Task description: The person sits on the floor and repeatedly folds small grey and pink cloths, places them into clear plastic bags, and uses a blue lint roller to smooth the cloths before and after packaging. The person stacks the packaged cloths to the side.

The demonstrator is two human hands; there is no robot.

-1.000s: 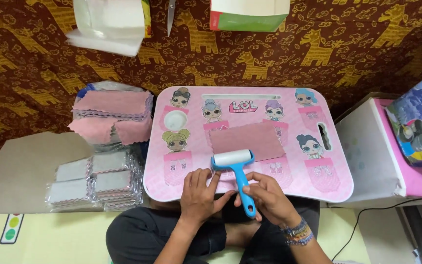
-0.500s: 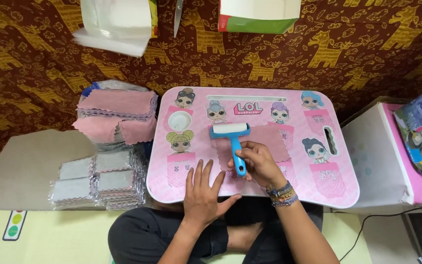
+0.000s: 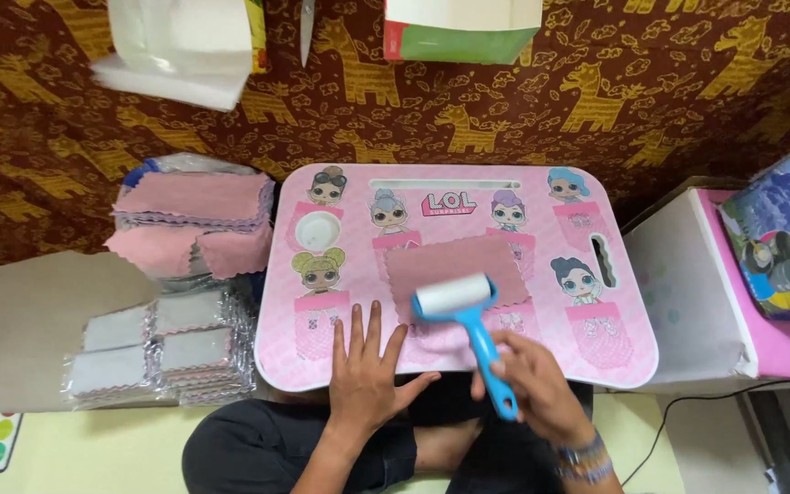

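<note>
Right hand [image 3: 534, 384] grasps the blue lint roller [image 3: 461, 316] on the pink cloth [image 3: 454, 265]; left hand [image 3: 365, 370] lies flat, fingers released; the stack of pink cloths [image 3: 196, 212] at nine o'clock waits unrolled.

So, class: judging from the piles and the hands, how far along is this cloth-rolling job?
Done: packaged cloths stacked at left. In hand: right hand runs a blue lint roller over one pink cloth on the lap table; left hand lies flat. Left: the pink cloth pile.
</note>
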